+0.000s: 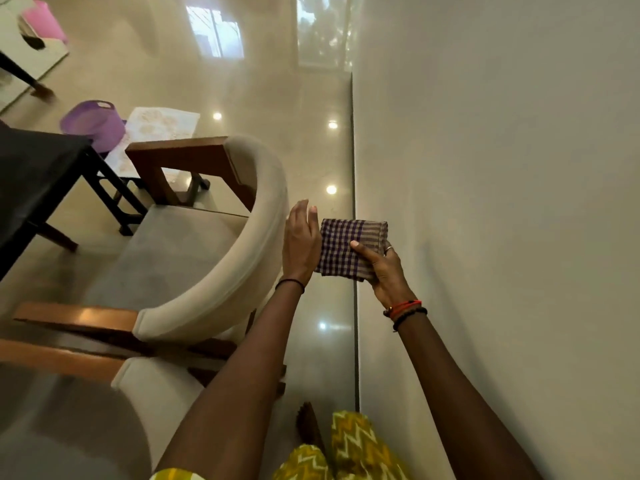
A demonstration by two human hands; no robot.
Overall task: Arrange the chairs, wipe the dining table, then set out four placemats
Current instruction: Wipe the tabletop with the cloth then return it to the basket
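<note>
1. Yellow zigzag clothing (349, 445) fills the bottom edge, with a bare foot (308, 424) just beyond it on the glossy floor (277, 133).
2. Both forearms reach forward and meet at a folded checked cloth (346, 244), purple and white, held in the air above the floor beside a pale plain surface (502, 202) on the right.
3. Right hand (384, 268): it grips the cloth's near right corner, thumb pressed on top and fingers curled beneath. One finger wears a ring, and red and black threads circle the wrist.
4. Left hand (301, 240): its fingers are straight and close together, the palm set flat against the cloth's left edge. A thin black band sits on that wrist.
5. Just left of the arms stand two cream-upholstered chairs with brown wooden frames, a near chair (149, 386) low in the view and a far chair (242, 237) whose curved back lies just beside the left hand.
6. Farther left is a dark worktop (34, 174) on black legs; the far chair's seat faces it.
7. Beyond the dark worktop, a purple basket (93, 123) sits on the floor, touching a pale printed sheet (162, 126) that lies flat there.
8. At the top left corner a pink item (45, 20) shows, too blurred to tell what it is.
</note>
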